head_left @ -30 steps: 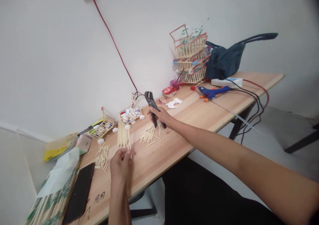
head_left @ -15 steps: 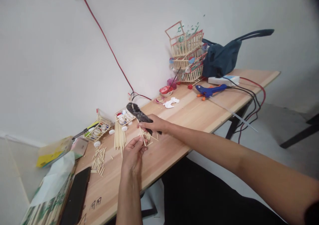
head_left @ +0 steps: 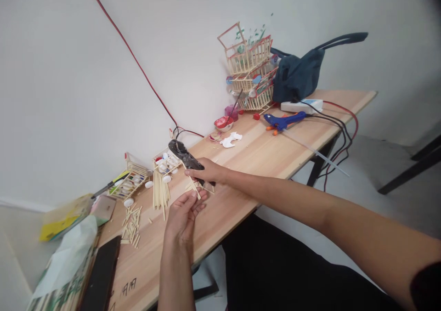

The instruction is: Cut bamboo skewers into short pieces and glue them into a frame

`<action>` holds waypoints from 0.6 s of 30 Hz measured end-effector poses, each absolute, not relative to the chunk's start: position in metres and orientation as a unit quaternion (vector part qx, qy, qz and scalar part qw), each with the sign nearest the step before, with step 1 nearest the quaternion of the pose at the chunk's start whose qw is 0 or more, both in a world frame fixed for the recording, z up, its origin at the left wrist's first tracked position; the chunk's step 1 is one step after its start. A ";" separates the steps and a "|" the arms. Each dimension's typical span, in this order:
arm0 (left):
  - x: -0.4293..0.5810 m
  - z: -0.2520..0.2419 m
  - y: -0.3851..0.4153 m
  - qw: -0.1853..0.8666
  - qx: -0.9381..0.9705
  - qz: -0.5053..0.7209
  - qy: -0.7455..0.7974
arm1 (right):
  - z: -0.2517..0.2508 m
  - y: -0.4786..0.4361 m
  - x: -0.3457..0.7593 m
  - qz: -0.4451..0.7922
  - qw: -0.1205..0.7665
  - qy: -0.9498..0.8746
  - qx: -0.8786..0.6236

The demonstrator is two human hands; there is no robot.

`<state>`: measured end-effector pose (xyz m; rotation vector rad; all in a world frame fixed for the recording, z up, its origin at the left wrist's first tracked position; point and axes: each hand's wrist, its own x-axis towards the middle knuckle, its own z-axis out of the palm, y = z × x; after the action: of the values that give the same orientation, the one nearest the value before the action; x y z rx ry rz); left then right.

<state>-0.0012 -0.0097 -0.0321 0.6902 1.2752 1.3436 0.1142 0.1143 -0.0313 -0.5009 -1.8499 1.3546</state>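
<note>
My right hand [head_left: 209,169] is closed around a black hand tool that looks like cutting pliers [head_left: 184,154], its head pointing up and left. Between thumb and fingers my left hand [head_left: 184,210] pinches a thin wooden stick [head_left: 194,188], which slants up toward the tool. Whether the jaws touch the stick I cannot tell. Behind my hands lie a bundle of long sticks [head_left: 161,191] and some short pieces, partly covered by my fingers. Left of these is a loose pile of short cut sticks [head_left: 132,226].
Small stick baskets [head_left: 129,182] stand by the wall, with taller stacked stick baskets [head_left: 250,63] farther back. A blue glue gun [head_left: 284,120], a bowl of red paint [head_left: 223,123], a dark bag [head_left: 298,74] and a power strip [head_left: 303,106] share the table [head_left: 275,155]. A black phone-like slab [head_left: 101,274] lies at left.
The whole view has shifted slightly, so things sit farther left. Both hands keep their holds on the pliers and the stick, with little other movement.
</note>
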 end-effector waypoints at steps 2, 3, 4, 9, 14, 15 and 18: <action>-0.001 -0.033 -0.010 0.547 0.297 0.572 0.534 | -0.031 0.114 0.114 0.527 0.386 -0.730 -0.200; -0.001 -0.034 -0.011 0.546 0.299 0.576 0.531 | -0.031 0.114 0.114 0.525 0.386 -0.731 -0.202; -0.001 -0.034 -0.010 0.543 0.300 0.580 0.528 | -0.031 0.114 0.114 0.523 0.386 -0.733 -0.202; 0.000 -0.034 -0.008 0.534 0.314 0.577 0.533 | -0.031 0.113 0.114 0.515 0.390 -0.736 -0.202; 0.004 -0.029 -0.008 0.510 0.344 0.569 0.547 | -0.030 0.112 0.114 0.497 0.389 -0.747 -0.210; 0.005 -0.028 -0.009 0.506 0.346 0.568 0.549 | -0.030 0.112 0.114 0.496 0.389 -0.749 -0.207; 0.005 -0.027 -0.009 0.501 0.354 0.562 0.555 | -0.032 0.113 0.113 0.483 0.391 -0.759 -0.193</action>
<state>0.0052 -0.0088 -0.0275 0.8560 1.3416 1.3587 0.1132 0.1128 -0.0316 -0.4892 -1.9288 1.2260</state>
